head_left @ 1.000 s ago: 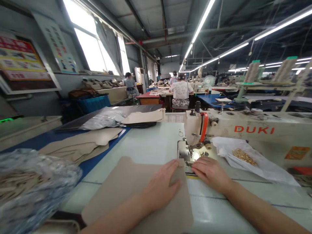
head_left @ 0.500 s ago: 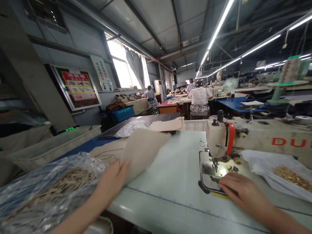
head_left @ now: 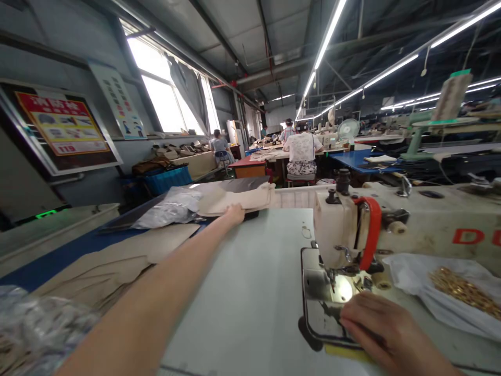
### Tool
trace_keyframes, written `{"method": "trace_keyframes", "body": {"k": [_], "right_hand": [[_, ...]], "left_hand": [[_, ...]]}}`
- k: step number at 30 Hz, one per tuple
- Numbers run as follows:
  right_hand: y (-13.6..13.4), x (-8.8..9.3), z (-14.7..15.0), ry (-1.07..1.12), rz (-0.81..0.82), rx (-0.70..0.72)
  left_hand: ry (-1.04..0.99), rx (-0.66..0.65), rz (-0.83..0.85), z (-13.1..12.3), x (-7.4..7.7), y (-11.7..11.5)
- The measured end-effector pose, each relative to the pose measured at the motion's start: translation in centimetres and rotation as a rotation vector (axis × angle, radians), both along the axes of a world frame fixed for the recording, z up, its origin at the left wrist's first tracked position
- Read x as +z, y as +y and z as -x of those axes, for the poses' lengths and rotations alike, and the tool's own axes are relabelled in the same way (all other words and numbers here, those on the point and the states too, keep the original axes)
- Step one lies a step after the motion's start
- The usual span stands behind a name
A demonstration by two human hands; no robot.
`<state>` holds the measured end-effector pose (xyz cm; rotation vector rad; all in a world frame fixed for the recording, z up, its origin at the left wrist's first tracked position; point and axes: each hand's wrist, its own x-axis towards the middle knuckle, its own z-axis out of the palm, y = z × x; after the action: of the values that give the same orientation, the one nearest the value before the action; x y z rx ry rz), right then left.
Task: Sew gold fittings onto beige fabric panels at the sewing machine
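- Beige panels [head_left: 256, 199] are seen in the head view, stacked by the far left corner of the pale tabletop [head_left: 254, 303], their long axis laid roughly left to right.
- The stack's near edge is met by the left hand [head_left: 234, 213], the nearer one; the panels are spread beyond its fingers and to both sides.
- Whether a panel is pinched there cannot be told, the fingertips being too small and indistinct.
- The right hand [head_left: 378, 326] is held, fingers curled, beside the metal plate [head_left: 313, 282] under the sewing machine [head_left: 332, 230], well apart from the stack; anything gripped is hidden.
- Thin, flat, plain surfaces are shown by the panels, with layered edges.
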<state>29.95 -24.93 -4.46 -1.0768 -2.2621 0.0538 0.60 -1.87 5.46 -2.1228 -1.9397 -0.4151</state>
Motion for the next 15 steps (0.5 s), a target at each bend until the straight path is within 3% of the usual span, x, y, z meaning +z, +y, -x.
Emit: {"method": "trace_keyframes", "body": {"k": [2, 5, 9, 15], "right_hand": [[0.1, 0.1, 0.0, -0.003, -0.011, 0.015], [0.2, 0.1, 0.0, -0.017, -0.023, 0.027], [0.1, 0.0, -0.1, -0.014, -0.029, 0.021], [-0.3, 0.0, 0.0, 0.004, 0.004, 0.010]], "left_hand": [[-0.018, 0.074, 0.013, -0.6, -2.8, 1.2], [-0.031, 0.127, 0.020, -0.3, -4.6, 1.9], [-0.029, 0.150, 0.023, 0.5, -4.5, 1.1], [0.025, 0.121, 0.010, 1.9, -4.0, -3.0]]}}
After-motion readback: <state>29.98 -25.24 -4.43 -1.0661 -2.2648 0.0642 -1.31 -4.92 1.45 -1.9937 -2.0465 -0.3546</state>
